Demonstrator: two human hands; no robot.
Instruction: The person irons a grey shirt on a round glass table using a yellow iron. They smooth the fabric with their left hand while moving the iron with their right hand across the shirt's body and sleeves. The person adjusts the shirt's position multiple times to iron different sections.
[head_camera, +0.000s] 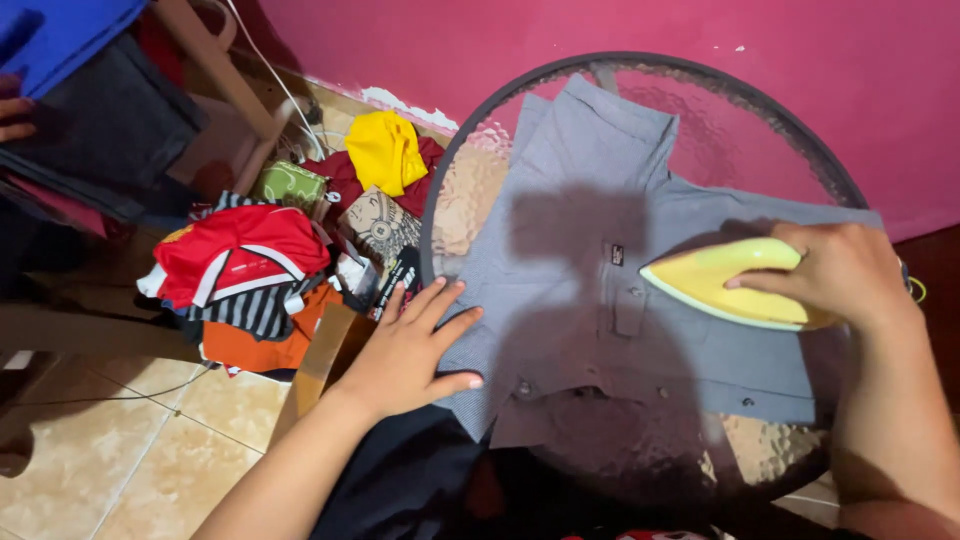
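Note:
A grey button-up shirt lies spread over a round glass table with a dark rim. My right hand grips a yellow clothes iron, its tip pointing left on the shirt's right side near the pocket. My left hand rests flat, fingers apart, on the shirt's lower left edge at the table's rim.
A heap of clothes lies on the tiled floor at the left: a red and white shirt, an orange piece, a yellow garment, a striped one. A wooden chair with folded dark clothes stands at top left. A pink wall is behind.

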